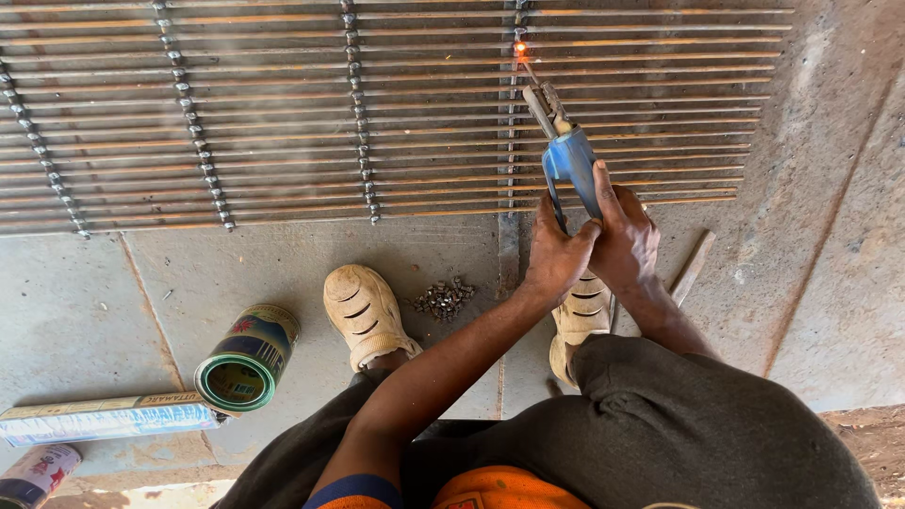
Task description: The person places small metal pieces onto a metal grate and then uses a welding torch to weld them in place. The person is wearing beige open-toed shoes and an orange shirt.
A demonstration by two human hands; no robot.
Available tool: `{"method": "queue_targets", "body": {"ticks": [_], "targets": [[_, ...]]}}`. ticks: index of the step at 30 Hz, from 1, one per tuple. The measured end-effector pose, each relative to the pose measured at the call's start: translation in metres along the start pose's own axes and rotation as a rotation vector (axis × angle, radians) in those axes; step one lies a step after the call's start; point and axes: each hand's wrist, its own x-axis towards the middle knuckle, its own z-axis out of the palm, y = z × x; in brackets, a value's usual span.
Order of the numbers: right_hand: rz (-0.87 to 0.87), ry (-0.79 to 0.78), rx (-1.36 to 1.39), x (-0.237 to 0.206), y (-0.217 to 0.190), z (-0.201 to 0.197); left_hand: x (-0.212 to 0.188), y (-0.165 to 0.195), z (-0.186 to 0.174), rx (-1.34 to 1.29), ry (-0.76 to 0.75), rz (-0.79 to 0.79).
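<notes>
Metal bar grille [283,123] lies flat on concrete floor [236,273], spanning the top of the view. Both arms reach forward over the knees. Left hand [556,254] and right hand [622,236] both wrapped tight around the blue electrode holder [570,155], angled up-left. Rod tip glows orange [519,46] against a grille bar. Tin can [247,358] on its side at left; small pile of metal bits [441,299] between the shoes.

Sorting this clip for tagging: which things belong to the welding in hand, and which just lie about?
In use: left hand, right hand, blue electrode holder, glowing rod tip, metal bar grille.
Lying about: tin can, long box, pile of small metal pieces.
</notes>
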Motion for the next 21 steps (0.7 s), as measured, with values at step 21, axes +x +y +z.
{"method": "queue_targets", "body": {"ticks": [21], "targets": [[-0.025,-0.012,0.092,0.011,-0.023,-0.019,0.002,-0.015,0.001,-0.026,0.147,0.141]]}}
